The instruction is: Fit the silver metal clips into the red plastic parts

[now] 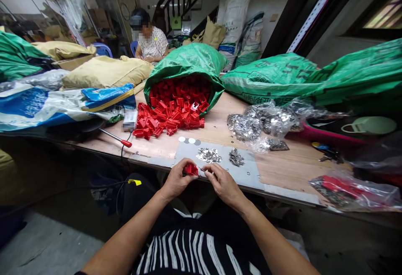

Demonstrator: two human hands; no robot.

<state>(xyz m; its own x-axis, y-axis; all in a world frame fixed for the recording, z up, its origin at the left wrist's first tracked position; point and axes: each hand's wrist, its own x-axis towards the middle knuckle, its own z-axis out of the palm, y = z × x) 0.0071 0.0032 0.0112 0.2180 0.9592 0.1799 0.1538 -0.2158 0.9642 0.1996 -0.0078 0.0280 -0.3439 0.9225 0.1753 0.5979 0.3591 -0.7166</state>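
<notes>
Near the table's front edge, my left hand [178, 180] is closed around a red plastic part [191, 169]. Just to its right, the thumb and fingers of my right hand [221, 181] pinch a small thin metal piece [202, 169], its tip close to the red part. Whether the two pieces touch is too small to tell. Beyond my hands, a heap of flat shiny metal pieces [209, 155] lies on a grey sheet [248, 174]. A smaller pile of dark metal bits [236, 157] is to the right of it.
Red parts [169, 118] spill from a green sack [191, 59]. Plastic bags of metal pieces [266, 120] lie right of centre, near a pink tray [329, 134] with a pale green cup [373, 125]. A red-tipped lever [116, 137] juts out at left. Another person [152, 42] sits across the table.
</notes>
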